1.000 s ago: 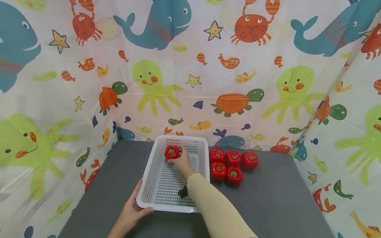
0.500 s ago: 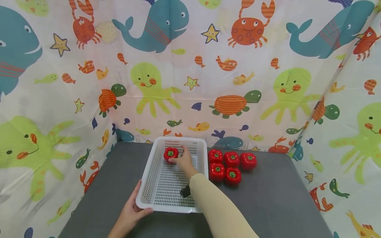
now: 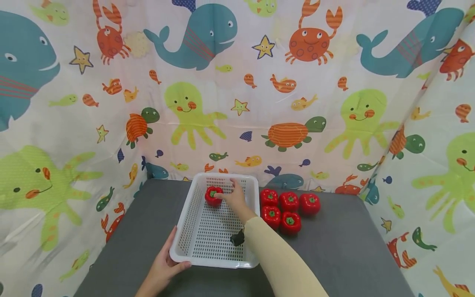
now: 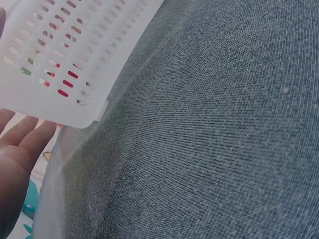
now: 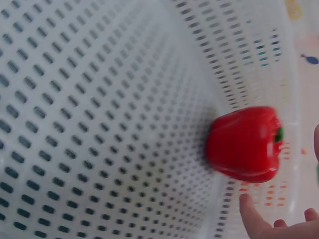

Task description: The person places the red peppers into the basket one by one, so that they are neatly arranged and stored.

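My left hand holds the near left corner of a white perforated plastic basket, thumb on the front side and fingers along the left side. In the left wrist view, those fingers reach up to the edge of the basket. One red bell pepper with a green stem stands inside by the far left corner. Over the basket, my right hand has its fingers spread, with the thumb overlapping the pepper in the head view. The right wrist view shows a finger apart from the pepper.
Several red bell peppers sit grouped on the dark grey table just right of the basket. A curtain printed with sea animals surrounds the table at the back and sides. A small black device is on my right wrist.
My right hand has let go of the pepper, its fingers spreading and drawing back to the right. The pepper stays at the far left of the basket. My left hand keeps its place.
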`<state>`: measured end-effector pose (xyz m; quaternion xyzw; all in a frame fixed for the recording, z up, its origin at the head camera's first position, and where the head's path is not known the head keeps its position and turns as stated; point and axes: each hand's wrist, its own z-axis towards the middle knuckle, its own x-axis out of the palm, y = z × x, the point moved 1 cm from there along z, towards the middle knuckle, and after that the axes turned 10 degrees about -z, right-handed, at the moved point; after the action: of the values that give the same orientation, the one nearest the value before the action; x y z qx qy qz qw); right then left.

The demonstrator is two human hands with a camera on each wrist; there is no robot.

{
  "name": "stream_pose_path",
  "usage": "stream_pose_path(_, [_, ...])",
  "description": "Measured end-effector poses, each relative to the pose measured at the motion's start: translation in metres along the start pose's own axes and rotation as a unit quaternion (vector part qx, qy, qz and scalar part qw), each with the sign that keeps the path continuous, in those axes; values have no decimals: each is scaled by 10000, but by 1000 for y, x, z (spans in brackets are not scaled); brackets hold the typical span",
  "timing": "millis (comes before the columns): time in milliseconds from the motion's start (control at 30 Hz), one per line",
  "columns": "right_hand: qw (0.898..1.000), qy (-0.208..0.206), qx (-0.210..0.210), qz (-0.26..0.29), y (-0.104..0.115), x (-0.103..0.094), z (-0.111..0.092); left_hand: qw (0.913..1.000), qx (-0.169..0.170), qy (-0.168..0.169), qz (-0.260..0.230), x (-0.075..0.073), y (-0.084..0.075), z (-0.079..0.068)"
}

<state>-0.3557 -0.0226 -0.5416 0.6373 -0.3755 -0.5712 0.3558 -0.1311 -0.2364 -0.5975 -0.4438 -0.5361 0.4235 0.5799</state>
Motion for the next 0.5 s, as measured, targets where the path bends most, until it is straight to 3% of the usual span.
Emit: stream_pose_path(500, [9971, 435, -553, 274, 32, -25, -22, 10000, -75, 1, -60, 2, -1, 0])
